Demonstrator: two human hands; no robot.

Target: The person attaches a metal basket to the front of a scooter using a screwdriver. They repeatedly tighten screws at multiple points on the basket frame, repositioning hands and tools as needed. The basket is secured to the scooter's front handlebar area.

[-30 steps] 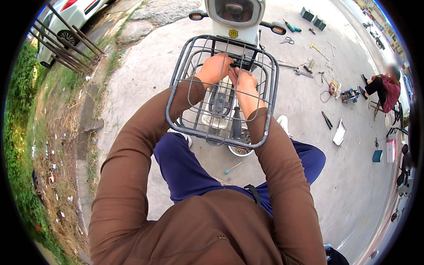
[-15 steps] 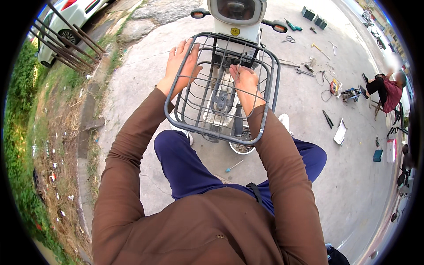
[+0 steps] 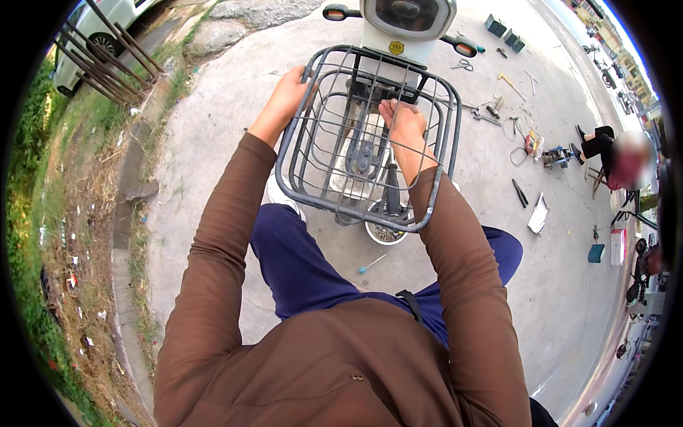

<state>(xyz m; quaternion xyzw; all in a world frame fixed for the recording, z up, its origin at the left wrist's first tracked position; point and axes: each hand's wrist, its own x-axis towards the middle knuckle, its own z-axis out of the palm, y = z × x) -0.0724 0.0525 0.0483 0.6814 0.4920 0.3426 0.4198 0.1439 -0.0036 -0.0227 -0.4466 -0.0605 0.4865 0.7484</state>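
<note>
The basket (image 3: 284, 142) sits at the scooter's (image 3: 395, 57) front, mouth tipped toward the wearer, long axis running from scooter to lap. The left hand (image 3: 288, 94), arm outstretched, is clasped on its left rim; the right hand (image 3: 405, 122) bends behind the wires, its grip unclear.

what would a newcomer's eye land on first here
Likely the large dark wire basket in front of a white scooter, at top centre, with the left hand at its left rim and the right hand within its outline. Near its lower edge sits a white bowl; off right, dark pliers lie on the pavement.
</note>
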